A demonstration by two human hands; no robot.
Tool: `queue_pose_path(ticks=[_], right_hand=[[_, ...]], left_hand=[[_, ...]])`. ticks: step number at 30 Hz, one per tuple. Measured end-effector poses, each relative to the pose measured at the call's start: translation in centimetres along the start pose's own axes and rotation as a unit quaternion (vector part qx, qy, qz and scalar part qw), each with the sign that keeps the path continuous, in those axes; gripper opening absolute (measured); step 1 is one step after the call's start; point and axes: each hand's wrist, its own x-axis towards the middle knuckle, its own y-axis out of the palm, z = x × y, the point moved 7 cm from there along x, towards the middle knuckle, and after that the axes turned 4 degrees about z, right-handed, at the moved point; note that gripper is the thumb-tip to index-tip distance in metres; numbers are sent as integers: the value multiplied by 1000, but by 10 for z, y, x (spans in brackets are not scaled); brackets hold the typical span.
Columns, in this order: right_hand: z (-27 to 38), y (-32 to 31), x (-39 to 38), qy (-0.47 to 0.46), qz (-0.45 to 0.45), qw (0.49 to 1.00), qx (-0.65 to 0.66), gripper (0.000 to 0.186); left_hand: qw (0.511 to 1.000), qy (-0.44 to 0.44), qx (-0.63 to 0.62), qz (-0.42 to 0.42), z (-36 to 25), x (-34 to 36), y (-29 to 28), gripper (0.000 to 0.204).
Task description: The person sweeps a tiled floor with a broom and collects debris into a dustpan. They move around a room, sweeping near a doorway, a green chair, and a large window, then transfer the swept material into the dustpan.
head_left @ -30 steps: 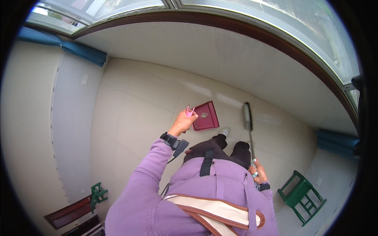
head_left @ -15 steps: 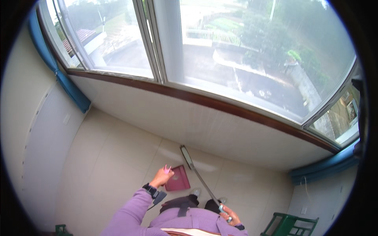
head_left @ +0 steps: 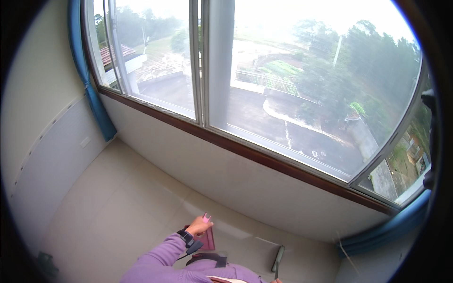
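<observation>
My left hand is closed around the upright handle of a pink dustpan. Its handle tip pokes out above my fist, and the pan sits low by my legs, partly behind my hand and wrist. On my left wrist is a black strap with a dark device. To the right, a long-handled broom with a narrow, flat, pale head rests near the floor. Only a bit of my right hand shows at the lower edge, at the broom's handle; most of it is cut off.
A low white wall with a brown sill runs under wide windows ahead. Blue curtains hang at the left corner and at the right. A blurred dark green object stands at lower left on the tiled floor.
The broom head has swung right and nearer to me, away from the dustpan. My view has tilted up, so the right hand is nearly out of sight. The left hand keeps the dustpan.
</observation>
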Motion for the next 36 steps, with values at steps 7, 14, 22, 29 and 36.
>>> queue_pose_path(ticks=[7, 14, 22, 29, 36], right_hand=[[8, -93, -51, -112, -54, 983, 135, 16], [-31, -200, -87, -196, -101, 939, 264, 11], [-60, -291, -101, -330, -277, 902, -15, 11], [-106, -318, -120, -344, -87, 643, 679, 12], [-113, -256, -114, -322, -86, 591, 734, 16]], left_hand=[[999, 8, 12, 37, -47, -20, 57, 27], [985, 77, 35, 148, -115, -28, 170, 27], [966, 97, 100, 218, -187, -58, 305, 32], [937, 245, 71, 239, -236, -77, 419, 24], [913, 241, 82, 319, -282, -64, 510, 20]])
